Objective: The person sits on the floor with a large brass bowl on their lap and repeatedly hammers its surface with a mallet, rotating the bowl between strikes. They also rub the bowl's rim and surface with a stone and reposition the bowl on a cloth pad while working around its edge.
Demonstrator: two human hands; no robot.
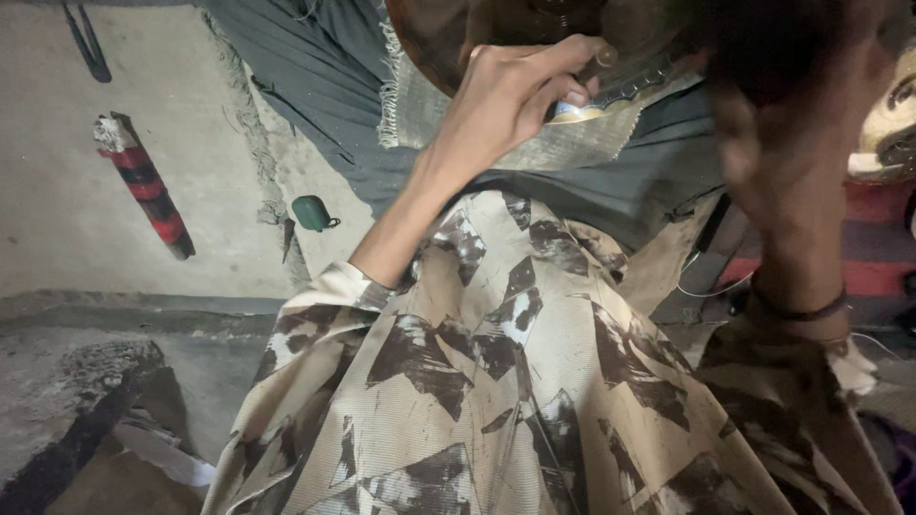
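Nearest, filling the lower frame: a loose beige shirt with a dark brown angular print (496, 381), ribbed and soft. At lower left, a rough grey concrete ledge (67, 381).

Further out on the left, on the pale concrete floor (57, 219): a short red-and-black striped stick with a frayed pale end (143, 186), a small dark green capsule-shaped case with a loop (312, 213) and, just beside it, a small dark pointed scrap. All well apart from both hands.

Right side, middle distance: right hand (773, 124), raised and badly blurred, a thin dark band at the wrist. Open or closed cannot be told, nor whether anything sits in it. Beyond it, a red-and-purple striped cloth (878, 257) and a pale ornate metal piece (887, 133) at the frame edge.

Far centre: left hand (510, 95), curled shut around a slim dark metal tool with a rounded butt end (596, 65), held pen-fashion between thumb and fingers, tip pressed down at the scalloped rim of a round brown embossed metal plate (572, 38). Plate resting on a worn greyish fringed cloth pad (534, 133) over dark grey fabric (324, 76).

Tool: likely stiff, narrow, fairly light, smooth enough to slip; best gripped low on the shaft, near the working tip. Plate: probably rigid thin sheet, easily dented or scratched on its raised pattern; best steadied by the rim rather than the face.
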